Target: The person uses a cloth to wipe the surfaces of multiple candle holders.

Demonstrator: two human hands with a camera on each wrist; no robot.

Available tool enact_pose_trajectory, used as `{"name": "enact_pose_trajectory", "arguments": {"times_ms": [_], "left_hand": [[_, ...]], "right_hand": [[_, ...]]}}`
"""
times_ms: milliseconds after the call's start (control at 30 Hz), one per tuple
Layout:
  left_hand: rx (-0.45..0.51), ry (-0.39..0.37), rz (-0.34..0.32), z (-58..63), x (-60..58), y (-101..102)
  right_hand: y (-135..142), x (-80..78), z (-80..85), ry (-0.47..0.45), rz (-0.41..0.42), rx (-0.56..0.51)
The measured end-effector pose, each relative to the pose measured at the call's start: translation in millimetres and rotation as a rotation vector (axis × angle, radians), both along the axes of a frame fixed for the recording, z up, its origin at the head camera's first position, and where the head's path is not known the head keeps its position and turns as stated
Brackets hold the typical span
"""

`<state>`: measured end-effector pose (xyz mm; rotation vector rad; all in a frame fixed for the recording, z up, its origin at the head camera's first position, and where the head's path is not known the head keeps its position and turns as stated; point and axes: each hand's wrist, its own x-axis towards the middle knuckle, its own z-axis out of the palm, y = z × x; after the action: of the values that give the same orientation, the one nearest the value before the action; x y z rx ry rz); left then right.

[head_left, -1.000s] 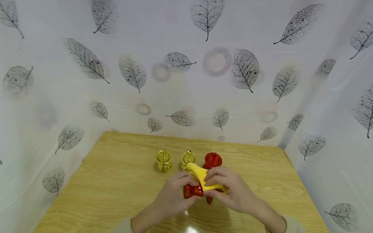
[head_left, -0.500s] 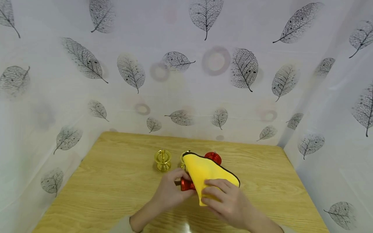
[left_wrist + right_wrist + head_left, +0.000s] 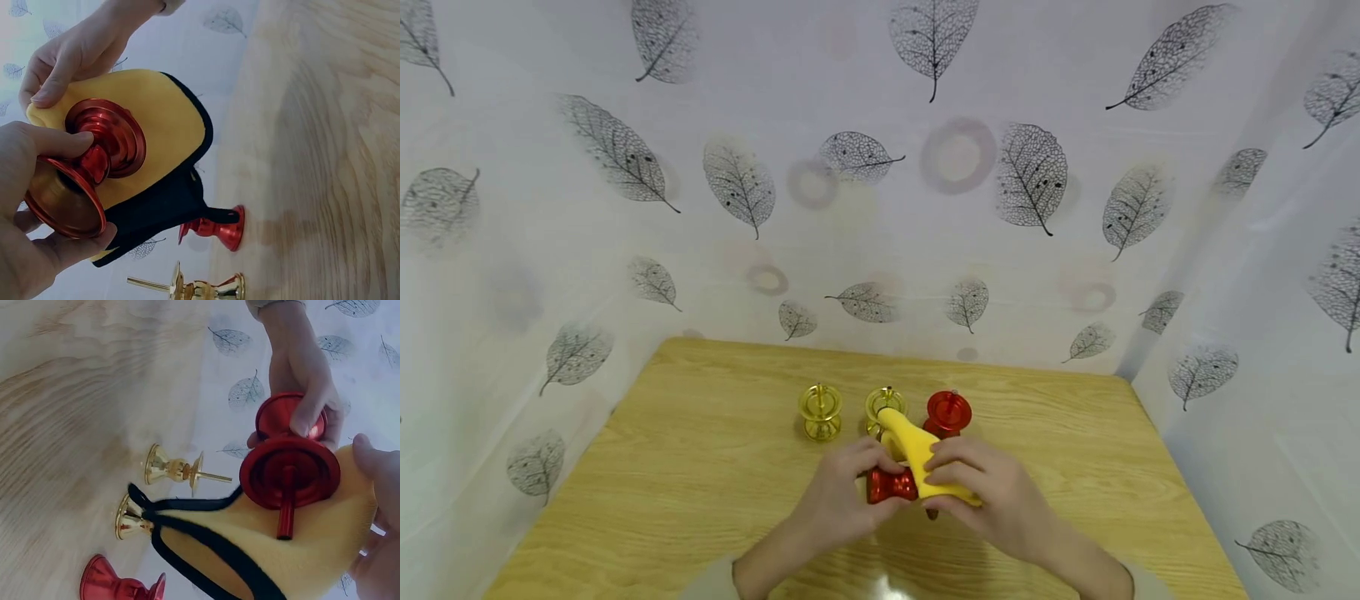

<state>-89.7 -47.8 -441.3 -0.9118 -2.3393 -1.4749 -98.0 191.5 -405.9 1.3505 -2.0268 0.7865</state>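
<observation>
A shiny red candle holder [image 3: 891,486] lies sideways above the table, its hollow foot toward the left. My left hand [image 3: 842,492] grips it round the waist, thumb below and fingers above. My right hand [image 3: 1000,492] pinches a yellow cloth [image 3: 910,442] with black edging against the dish end of the holder. In the right wrist view, the holder's dish and red spike [image 3: 286,512] show in front of the cloth, which hangs behind them. The left wrist view looks into the brownish inside of the foot [image 3: 65,203], where the left fingers wrap its rim.
Behind the hands, a gold candle holder [image 3: 821,412], a second gold holder [image 3: 886,404] and a red one [image 3: 949,410] stand upright in a row on the wood-grain table [image 3: 700,433]. A leaf-printed sheet [image 3: 880,225] hangs round the back and sides.
Half a second ago the cloth was spread wide over the holder; now it is drawn narrow in the right hand. More of the red holder shows again. The standing holders have stayed put.
</observation>
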Motion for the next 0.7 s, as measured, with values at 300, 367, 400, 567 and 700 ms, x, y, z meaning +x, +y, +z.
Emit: {"name": "enact_pose_trajectory", "arguments": {"times_ms": [300, 367, 400, 567, 700], "left_hand": [[0.017, 0.018, -0.019, 3.0, 4.3, -3], [0.060, -0.019, -0.034, 3.1, 5.5, -4], [0.079, -0.039, -0.038, 2.9, 6.0, -4], [0.182, -0.094, -0.002, 1.3, 7.0, -3], [0.244, -0.092, 0.052, -0.1, 5.5, -2]], "right_hand": [[20, -8.3, 8.8, -0.347, -0.076, -0.108], [24, -10.9, 7.4, -0.403, -0.122, -0.150], [25, -11.9, 6.1, -0.429, -0.150, -0.170], [29, -12.6, -0.7, -0.574, -0.284, -0.270], [28, -10.6, -5.5, -0.655, -0.355, -0.332]]}}
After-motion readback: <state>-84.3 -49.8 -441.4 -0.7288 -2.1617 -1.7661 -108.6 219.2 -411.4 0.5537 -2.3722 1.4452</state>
